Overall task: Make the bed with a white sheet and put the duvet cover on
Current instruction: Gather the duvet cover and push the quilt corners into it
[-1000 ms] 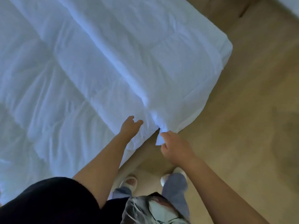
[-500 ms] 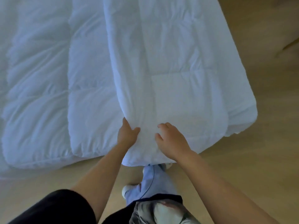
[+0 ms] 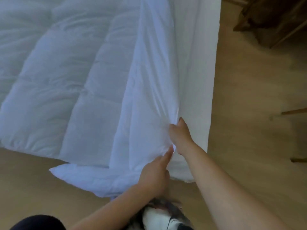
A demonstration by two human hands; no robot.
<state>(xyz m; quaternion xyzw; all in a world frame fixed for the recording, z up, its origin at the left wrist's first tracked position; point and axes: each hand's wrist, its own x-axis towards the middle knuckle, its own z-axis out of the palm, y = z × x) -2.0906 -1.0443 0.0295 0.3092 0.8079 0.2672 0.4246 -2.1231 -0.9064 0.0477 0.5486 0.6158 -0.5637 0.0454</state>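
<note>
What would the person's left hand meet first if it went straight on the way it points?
Probably the bunched thin white fabric that the right hand grips, just beyond the fingertips of the left hand; depth is unclear.

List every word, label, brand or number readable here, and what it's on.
None can be read.
The duvet and the white cloth beside it show no lettering or tag.
The printed clothing at the bottom edge is too blurred to tell any letters.
</note>
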